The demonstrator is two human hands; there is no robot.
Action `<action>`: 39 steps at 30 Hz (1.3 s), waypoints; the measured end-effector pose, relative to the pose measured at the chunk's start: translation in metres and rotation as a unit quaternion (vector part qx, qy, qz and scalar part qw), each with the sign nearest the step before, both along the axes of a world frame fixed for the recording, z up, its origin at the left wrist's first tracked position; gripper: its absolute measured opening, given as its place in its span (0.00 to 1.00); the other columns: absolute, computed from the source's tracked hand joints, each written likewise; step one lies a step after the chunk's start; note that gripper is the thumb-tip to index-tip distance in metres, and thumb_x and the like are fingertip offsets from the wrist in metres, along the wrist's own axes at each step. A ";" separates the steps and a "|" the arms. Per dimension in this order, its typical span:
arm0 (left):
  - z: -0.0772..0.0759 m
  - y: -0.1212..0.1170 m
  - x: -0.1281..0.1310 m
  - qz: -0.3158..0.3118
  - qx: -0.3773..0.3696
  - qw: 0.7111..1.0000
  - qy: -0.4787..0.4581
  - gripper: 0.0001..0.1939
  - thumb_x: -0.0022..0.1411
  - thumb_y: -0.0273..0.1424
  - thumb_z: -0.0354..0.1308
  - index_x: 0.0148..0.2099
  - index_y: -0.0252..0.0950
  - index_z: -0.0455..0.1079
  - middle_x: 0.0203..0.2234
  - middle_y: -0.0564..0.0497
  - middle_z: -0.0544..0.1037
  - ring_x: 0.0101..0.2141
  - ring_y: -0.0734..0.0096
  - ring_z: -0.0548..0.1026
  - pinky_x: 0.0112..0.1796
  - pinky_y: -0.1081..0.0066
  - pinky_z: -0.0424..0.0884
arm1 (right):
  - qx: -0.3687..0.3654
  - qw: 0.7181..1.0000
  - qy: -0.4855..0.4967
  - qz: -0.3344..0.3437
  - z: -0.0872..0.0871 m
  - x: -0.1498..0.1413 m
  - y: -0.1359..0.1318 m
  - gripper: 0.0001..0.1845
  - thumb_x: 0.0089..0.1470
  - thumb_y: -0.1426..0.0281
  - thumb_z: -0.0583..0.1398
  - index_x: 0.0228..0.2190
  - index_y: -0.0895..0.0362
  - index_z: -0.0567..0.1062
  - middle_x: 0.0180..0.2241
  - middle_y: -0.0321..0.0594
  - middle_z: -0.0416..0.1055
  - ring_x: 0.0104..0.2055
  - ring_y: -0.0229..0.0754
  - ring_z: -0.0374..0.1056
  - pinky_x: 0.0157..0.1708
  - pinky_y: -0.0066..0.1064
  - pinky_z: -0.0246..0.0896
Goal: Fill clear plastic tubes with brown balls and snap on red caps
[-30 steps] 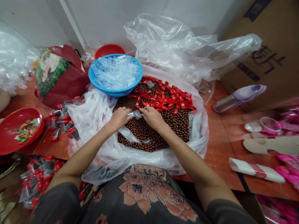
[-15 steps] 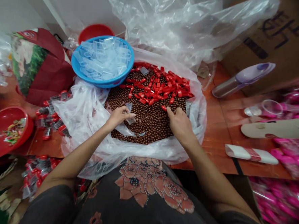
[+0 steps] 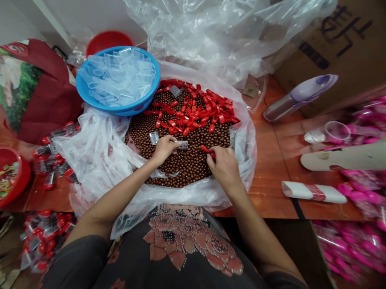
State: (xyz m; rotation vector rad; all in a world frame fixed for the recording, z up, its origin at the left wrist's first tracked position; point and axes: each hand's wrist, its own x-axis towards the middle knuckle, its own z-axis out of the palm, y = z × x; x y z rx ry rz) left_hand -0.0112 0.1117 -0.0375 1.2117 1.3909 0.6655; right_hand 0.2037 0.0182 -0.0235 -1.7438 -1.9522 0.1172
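Observation:
My left hand is closed on a small clear plastic tube, which points right above a bed of small round brown balls. Just behind these fingers is another clear tube; whether it touches the hand I cannot tell. To the right, my right hand pinches a red plastic cap between thumb and fingers, its tip pointing left toward the tube. A short gap separates cap and tube. Many loose red caps lie on the far part of the balls, inside a spread white plastic bag.
A blue basin of clear tubes stands at the back left. Red-capped filled tubes lie left, near a red bowl. On the right are a lilac-topped bottle, a white roll, pink packs and a cardboard box.
My left hand has moved right with a tube, nearer to my right hand. The red cap has turned and come slightly lower. The whole view has shifted a little to the right.

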 end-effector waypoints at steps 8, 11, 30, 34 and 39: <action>0.002 -0.002 0.043 -0.015 -0.069 0.993 -0.093 0.11 0.52 0.27 0.67 0.32 0.31 0.67 0.23 0.54 0.74 0.21 0.77 0.72 0.25 0.74 0.71 | -0.049 0.982 0.160 -0.090 0.004 0.010 -0.017 0.14 0.59 0.57 0.57 0.38 0.54 0.74 0.36 0.44 0.73 0.40 0.49 0.65 0.41 0.43 0.63; 0.007 -0.003 0.049 -0.013 -0.091 0.989 -0.116 0.11 0.50 0.27 0.68 0.31 0.31 0.68 0.21 0.54 0.74 0.21 0.78 0.70 0.24 0.77 0.66 | -0.043 0.948 0.294 -0.113 0.002 0.010 -0.021 0.16 0.60 0.58 0.56 0.45 0.53 0.73 0.42 0.43 0.74 0.43 0.46 0.69 0.45 0.43 0.65; 0.046 -0.043 0.017 -0.103 -0.153 0.924 -0.334 0.20 0.52 0.24 0.66 0.49 0.34 0.71 0.40 0.46 0.79 0.36 0.71 0.78 0.41 0.68 0.75 | -0.161 0.704 0.688 -0.071 0.016 0.002 -0.019 0.20 0.49 0.54 0.66 0.39 0.51 0.70 0.38 0.35 0.79 0.34 0.40 0.77 0.30 0.32 0.76; 0.041 -0.046 0.012 -0.103 -0.111 0.947 -0.283 0.19 0.51 0.26 0.67 0.47 0.32 0.73 0.41 0.45 0.79 0.37 0.71 0.77 0.39 0.70 0.74 | -0.143 0.692 0.704 -0.072 0.020 -0.002 -0.019 0.17 0.47 0.58 0.68 0.35 0.52 0.69 0.43 0.36 0.78 0.41 0.40 0.77 0.41 0.34 0.75; 0.022 -0.030 0.007 -0.134 -0.025 0.982 -0.130 0.15 0.54 0.30 0.64 0.44 0.30 0.75 0.37 0.46 0.79 0.34 0.71 0.74 0.35 0.70 0.72 | -0.134 0.704 0.691 -0.093 0.019 0.003 -0.025 0.18 0.50 0.54 0.65 0.39 0.51 0.74 0.41 0.35 0.76 0.33 0.36 0.74 0.34 0.30 0.72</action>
